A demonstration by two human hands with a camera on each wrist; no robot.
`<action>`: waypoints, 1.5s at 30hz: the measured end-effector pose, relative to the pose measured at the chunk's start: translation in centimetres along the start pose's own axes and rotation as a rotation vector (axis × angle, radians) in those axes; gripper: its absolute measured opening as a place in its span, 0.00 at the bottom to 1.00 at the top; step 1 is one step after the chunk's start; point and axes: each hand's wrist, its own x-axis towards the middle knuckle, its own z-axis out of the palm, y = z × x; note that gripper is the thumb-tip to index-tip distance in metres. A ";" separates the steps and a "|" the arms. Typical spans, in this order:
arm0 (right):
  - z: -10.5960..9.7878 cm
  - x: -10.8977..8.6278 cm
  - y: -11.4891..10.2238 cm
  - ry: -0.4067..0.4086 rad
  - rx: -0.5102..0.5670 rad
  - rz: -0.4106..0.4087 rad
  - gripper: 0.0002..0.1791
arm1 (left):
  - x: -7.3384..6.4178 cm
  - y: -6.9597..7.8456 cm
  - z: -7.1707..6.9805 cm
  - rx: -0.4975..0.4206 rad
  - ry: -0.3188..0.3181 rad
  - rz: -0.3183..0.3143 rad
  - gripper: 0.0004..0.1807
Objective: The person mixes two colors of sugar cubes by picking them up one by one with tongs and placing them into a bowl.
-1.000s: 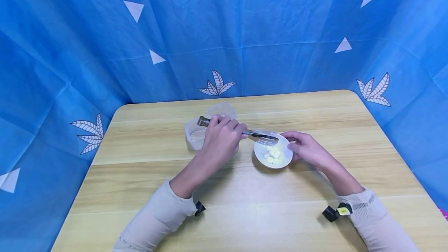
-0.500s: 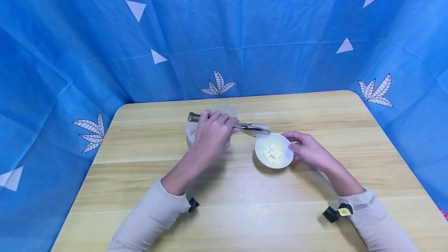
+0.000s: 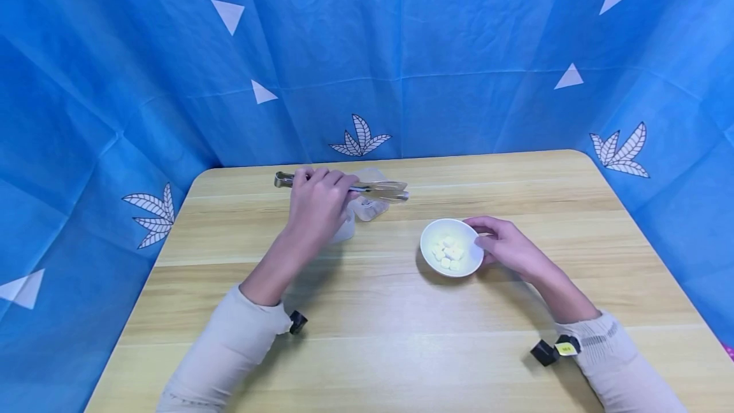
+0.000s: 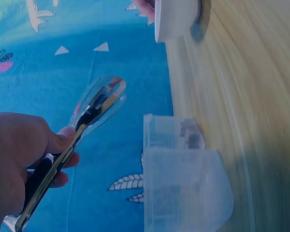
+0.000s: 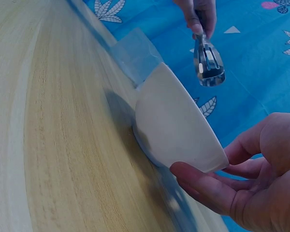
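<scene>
My left hand (image 3: 321, 209) grips a pair of metal tongs (image 3: 390, 192) around the handles. In the left wrist view the tongs' slotted ends (image 4: 104, 99) point up and away, with nothing showing between them. Below the tongs stand two clear plastic tubs (image 4: 188, 188), one behind the other, partly hidden by my hand in the head view. My right hand (image 3: 510, 248) holds a small white bowl (image 3: 429, 260) at its right side, thumb and fingers at the rim. Several small white pieces (image 3: 448, 253) lie in the bowl.
A wooden table (image 3: 413, 349) with rounded far corners carries everything. Behind it hangs a blue curtain (image 3: 447, 50) printed with white leaves and triangles. Small black devices (image 3: 298, 322) sit at both wrists.
My left hand has moved left and away with the tongs, from over the bowl to above the tubs. The right hand stays at the bowl.
</scene>
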 end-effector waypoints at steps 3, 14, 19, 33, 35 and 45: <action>0.0 0.0 0.0 0.001 -0.001 0.001 0.28 | 0.2 -0.6 0.0 0.014 0.001 -0.012 0.14; 0.0 0.0 -0.1 0.000 0.001 0.001 0.28 | 1.2 -2.9 0.5 0.193 0.056 0.069 0.08; -0.1 0.0 -0.1 0.002 -0.003 0.002 0.28 | 1.7 -3.3 1.0 0.256 0.010 0.107 0.14; 0.0 0.0 0.0 -0.003 0.005 0.006 0.28 | 2.6 -3.8 2.4 0.277 -0.108 0.141 0.13; 0.0 0.0 0.0 -0.002 0.001 0.006 0.28 | 2.8 -3.8 2.7 0.279 -0.122 0.149 0.13; -0.1 0.0 -0.1 0.002 -0.003 0.014 0.28 | 3.1 -3.9 3.6 0.291 -0.195 0.169 0.10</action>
